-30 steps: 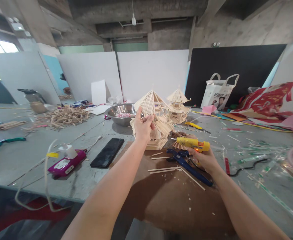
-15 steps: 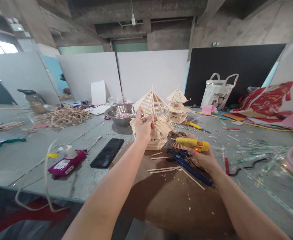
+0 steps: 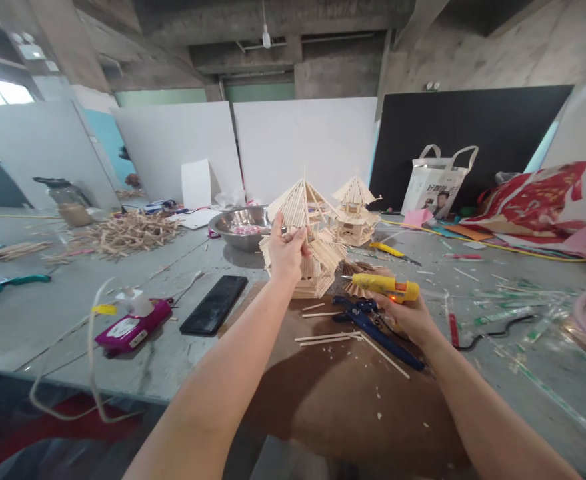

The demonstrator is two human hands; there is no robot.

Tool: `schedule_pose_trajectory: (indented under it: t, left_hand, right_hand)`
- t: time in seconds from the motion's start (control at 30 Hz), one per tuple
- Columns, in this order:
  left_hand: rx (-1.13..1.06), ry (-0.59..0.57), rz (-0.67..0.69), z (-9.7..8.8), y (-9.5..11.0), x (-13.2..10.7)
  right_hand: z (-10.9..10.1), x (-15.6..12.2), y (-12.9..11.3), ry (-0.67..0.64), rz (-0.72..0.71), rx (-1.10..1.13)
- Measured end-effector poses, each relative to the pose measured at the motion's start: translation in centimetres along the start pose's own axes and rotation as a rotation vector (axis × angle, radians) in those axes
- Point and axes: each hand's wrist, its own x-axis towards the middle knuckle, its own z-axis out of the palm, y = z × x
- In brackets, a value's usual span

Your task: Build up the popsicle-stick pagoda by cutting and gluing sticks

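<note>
Worktable [image 3: 173, 373], grey, runs under everything; brown board [image 3: 373, 427] on it, directly in front of the near stick pagoda [image 3: 317, 260], which stands upright at the board's far edge. Steel bowl [image 3: 233, 241] w/ pinkish contents sits just behind pagoda, to its L; second stick pagoda [image 3: 355, 213] behind, to its R. L hand [image 3: 290, 253] has a narrow grip on the pagoda's upper roof: index finger laid up the slope, thumb at the lower edge, other fingertips partly hidden. R hand [image 3: 407, 317], R of pagoda, is wrapped round handle of yellow glue gun [image 3: 385, 285], orange light lit, nozzle twd pagoda but apart from it. Blue pliers [image 3: 380, 340] lie in front of pagoda, to its R, below gun; blk phone [image 3: 213, 305] front-L; magenta power strip [image 3: 135, 327] farther L; loose thin sticks [image 3: 323, 338] directly in front.
</note>
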Motion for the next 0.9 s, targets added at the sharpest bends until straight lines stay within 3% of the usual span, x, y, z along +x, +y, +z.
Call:
schedule_pose_trajectory:
  t: [0.9]
  left_hand:
    - [-0.029,0.004,0.018,0.06,-0.23,-0.19]
  right_hand:
    - [-0.28,0.24,0.76,0.023,0.019,0.012]
